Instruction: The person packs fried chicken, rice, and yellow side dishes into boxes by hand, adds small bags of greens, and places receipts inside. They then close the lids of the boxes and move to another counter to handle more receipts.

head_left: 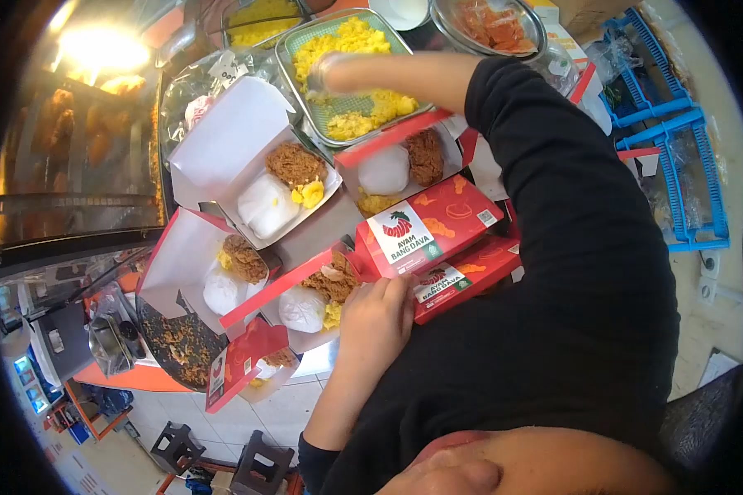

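My right hand [332,74], blurred by motion, reaches into a green-lined metal tray [284,62] of yellow scrambled egg [359,40]; its fingers are smeared and seem covered by a clear plastic glove. My left hand [373,320] is closed at the edge of an open red food box [260,299], fingers curled and partly hidden. Inside that box are fried chicken [332,279], a white wrapped bundle [302,311] and egg. Several other open boxes hold similar food, including a white-lidded one [231,140] and one beside the tray [404,136].
Two closed red boxes [462,216] lie stacked by my body. A lit glass cabinet [74,157] stands left. A metal bowl of orange packets [491,29] is at the back. Blue racks [677,124] stand right. A dark crumb-covered pan [169,342] sits below the boxes; stools [260,466] are beyond.
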Demonstrator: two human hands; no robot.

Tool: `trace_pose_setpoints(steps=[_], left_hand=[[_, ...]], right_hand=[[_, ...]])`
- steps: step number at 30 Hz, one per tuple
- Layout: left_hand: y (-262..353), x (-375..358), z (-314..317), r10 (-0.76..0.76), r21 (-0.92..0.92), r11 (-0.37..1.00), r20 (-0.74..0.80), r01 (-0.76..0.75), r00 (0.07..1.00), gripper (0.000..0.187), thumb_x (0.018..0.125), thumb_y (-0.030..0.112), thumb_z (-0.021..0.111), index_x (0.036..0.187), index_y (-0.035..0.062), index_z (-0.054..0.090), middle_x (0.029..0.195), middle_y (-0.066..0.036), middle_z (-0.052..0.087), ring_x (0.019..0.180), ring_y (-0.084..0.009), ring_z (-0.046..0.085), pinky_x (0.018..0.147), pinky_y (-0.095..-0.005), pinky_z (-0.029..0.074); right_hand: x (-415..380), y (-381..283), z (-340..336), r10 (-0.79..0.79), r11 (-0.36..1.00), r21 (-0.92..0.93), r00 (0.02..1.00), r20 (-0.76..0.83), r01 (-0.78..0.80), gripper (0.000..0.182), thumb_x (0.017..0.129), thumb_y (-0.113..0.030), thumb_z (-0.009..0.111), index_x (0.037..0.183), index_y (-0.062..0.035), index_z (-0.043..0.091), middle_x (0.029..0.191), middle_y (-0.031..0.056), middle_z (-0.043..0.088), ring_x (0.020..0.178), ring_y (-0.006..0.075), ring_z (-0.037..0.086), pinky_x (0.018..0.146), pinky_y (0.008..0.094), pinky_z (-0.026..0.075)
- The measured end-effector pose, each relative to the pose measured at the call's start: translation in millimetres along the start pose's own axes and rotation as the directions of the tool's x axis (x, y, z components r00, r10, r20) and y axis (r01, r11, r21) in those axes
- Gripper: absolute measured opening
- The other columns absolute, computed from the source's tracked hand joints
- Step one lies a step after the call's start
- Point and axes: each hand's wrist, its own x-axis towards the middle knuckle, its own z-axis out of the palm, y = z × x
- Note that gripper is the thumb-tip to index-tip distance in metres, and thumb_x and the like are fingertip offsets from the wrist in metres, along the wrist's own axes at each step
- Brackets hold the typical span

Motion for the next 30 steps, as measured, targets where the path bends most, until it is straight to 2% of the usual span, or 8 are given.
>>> trace_pose_setpoints(steps=[3,5,12,19,22,26,28,30], left_hand=[[-10,21,9,0.038,-0.069,0.996,-0.136,-0.047,0.990,0.014,0.076,0.011,0.057,0.090,0.0080,0.055,0.075,-0.012,0.059,0.068,-0.0295,0.058,0.063,-0.0396,0.044],[-4,18,5,0.037,-0.008,0.999,-0.095,-0.038,0.995,0.014,0.076,0.011,0.056,0.089,0.0072,0.055,0.074,-0.012,0.059,0.068,-0.0300,0.058,0.061,-0.0398,0.044],[3,-2,0,0.044,-0.015,0.999,-0.080,-0.045,0.996,0.016,0.076,0.012,0.057,0.090,0.0046,0.055,0.075,-0.014,0.059,0.070,-0.0306,0.058,0.062,-0.0391,0.045],[9,-9,1,0.093,0.012,0.996,-0.072,-0.092,0.993,0.023,0.075,0.014,0.057,0.095,0.0030,0.055,0.083,-0.014,0.060,0.076,-0.0291,0.058,0.066,-0.0389,0.046],[7,-14,4,0.115,-0.003,0.993,-0.060,-0.115,0.992,0.024,0.075,0.014,0.057,0.096,0.0027,0.055,0.087,-0.014,0.059,0.080,-0.0286,0.058,0.069,-0.0384,0.046],[6,-21,7,0.162,0.025,0.987,-0.096,-0.160,0.982,0.027,0.075,0.014,0.057,0.100,0.0031,0.054,0.097,-0.015,0.058,0.091,-0.0299,0.056,0.078,-0.0385,0.044],[7,-25,7,0.167,0.039,0.986,-0.097,-0.164,0.981,0.028,0.075,0.015,0.057,0.101,0.0032,0.053,0.100,-0.016,0.058,0.095,-0.0306,0.054,0.082,-0.0386,0.043],[6,-28,3,0.168,0.042,0.985,-0.078,-0.165,0.983,0.029,0.076,0.015,0.057,0.102,0.0038,0.053,0.105,-0.016,0.057,0.101,-0.0315,0.052,0.085,-0.0390,0.041]], right_hand=[[-9,3,-16,0.289,0.957,0.013,0.956,-0.038,-0.289,0.046,0.076,-0.043,0.056,0.110,-0.0119,0.054,0.102,0.0149,0.058,0.095,0.0285,0.056,0.081,0.0385,0.043],[0,9,29,-0.009,0.998,-0.054,0.793,-0.609,-0.030,0.044,0.078,-0.044,0.051,0.108,-0.0120,0.055,0.095,0.0125,0.061,0.084,0.0294,0.057,0.074,0.0389,0.045],[-75,1,7,0.160,0.846,0.533,0.963,-0.217,-0.020,0.039,0.076,-0.024,0.060,0.112,-0.0121,0.052,0.081,0.0058,0.059,0.060,0.0136,0.052,0.051,0.0264,0.043],[-228,-51,26,-0.018,0.522,0.798,0.940,-0.342,0.300,0.031,0.078,-0.019,0.057,0.106,-0.0104,0.050,0.064,-0.0011,0.048,0.048,0.0074,0.042,0.041,0.0222,0.033],[-257,-95,50,0.096,0.500,0.866,0.995,-0.028,-0.024,0.027,0.080,-0.018,0.053,0.107,-0.0135,0.051,0.065,-0.0022,0.049,0.047,0.0063,0.040,0.040,0.0219,0.033],[-213,-105,108,0.133,0.512,0.857,0.980,-0.148,0.060,0.038,0.075,-0.004,0.056,0.111,-0.0153,0.051,0.098,0.0055,0.056,0.083,0.0149,0.056,0.068,0.0265,0.047],[-163,-84,148,-0.193,0.980,-0.101,0.698,-0.690,0.172,0.038,0.076,-0.007,0.058,0.111,-0.0160,0.051,0.111,0.0116,0.050,0.102,0.0259,0.049,0.086,0.0361,0.041],[-161,-81,146,-0.227,0.972,-0.107,0.734,-0.640,0.208,0.040,0.075,-0.007,0.058,0.113,-0.0170,0.050,0.115,0.0141,0.046,0.108,0.0288,0.044,0.091,0.0378,0.037]])
